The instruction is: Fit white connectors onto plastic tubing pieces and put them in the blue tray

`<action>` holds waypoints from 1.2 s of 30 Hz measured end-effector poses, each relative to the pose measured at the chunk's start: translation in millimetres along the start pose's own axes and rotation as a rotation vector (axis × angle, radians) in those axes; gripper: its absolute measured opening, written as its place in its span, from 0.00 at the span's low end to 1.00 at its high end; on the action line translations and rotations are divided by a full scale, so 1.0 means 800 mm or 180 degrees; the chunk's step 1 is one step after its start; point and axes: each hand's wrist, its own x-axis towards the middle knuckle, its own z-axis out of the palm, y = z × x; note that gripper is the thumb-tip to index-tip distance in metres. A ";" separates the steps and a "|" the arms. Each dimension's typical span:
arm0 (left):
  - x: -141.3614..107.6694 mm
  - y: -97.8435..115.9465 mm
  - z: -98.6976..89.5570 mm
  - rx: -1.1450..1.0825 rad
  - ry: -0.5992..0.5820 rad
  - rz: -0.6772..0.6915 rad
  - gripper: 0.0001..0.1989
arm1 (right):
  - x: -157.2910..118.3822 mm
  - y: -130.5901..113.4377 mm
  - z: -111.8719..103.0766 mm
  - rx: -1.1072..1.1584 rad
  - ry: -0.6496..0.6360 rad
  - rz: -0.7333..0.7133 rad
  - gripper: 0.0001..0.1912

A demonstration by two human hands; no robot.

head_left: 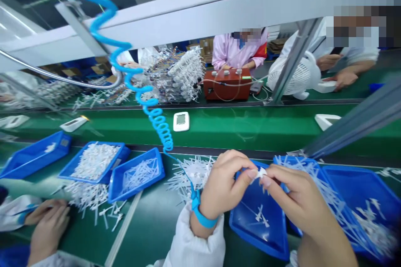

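My left hand (226, 183), with a blue wrist strap (200, 213) around its wrist, pinches a small white plastic part (260, 172) between thumb and forefinger. My right hand (296, 196) grips the same part from the other side, fingertips close to those of my left hand. Both hands are above a blue bin (261, 225) with a few white pieces lying in it. A pile of white parts with long thin stems (191, 173) lies just left of my left hand. The exact shape of the held part is partly hidden by my fingers.
More blue bins with white parts stand right (351, 175) and left (138, 177). A coiled blue cord (159, 123) hangs down to my wrist strap. A person's hands (50, 225) work at lower left. Beyond, white devices (181, 121) lie on a green belt (225, 127).
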 end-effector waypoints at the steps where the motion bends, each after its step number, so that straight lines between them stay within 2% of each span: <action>1: 0.000 0.000 0.000 0.0024 -0.0023 -0.0007 0.05 | -0.001 0.001 -0.001 -0.0023 -0.0032 -0.0007 0.16; 7: 0.000 -0.001 -0.005 0.0338 -0.0207 0.0077 0.07 | -0.001 0.004 -0.002 -0.0123 -0.0097 -0.0174 0.18; 13: -0.001 -0.003 -0.013 0.0569 -0.0570 0.0139 0.07 | 0.003 -0.003 0.000 -0.0107 -0.0120 -0.0206 0.18; 19: -0.003 -0.005 -0.018 0.0727 -0.0633 0.0229 0.08 | 0.009 -0.012 0.003 0.0132 -0.0093 -0.0206 0.16; 27: -0.001 -0.005 -0.022 0.0412 -0.0397 0.0341 0.07 | 0.009 -0.014 0.007 0.0308 0.0033 -0.0113 0.15; 32: -0.003 -0.012 -0.026 0.0338 -0.0234 0.0441 0.14 | 0.005 -0.005 0.004 0.0327 0.0172 -0.0089 0.16; 36: -0.002 -0.014 -0.025 0.0285 0.0068 0.0330 0.07 | 0.003 -0.005 0.002 0.0374 0.0286 -0.0064 0.15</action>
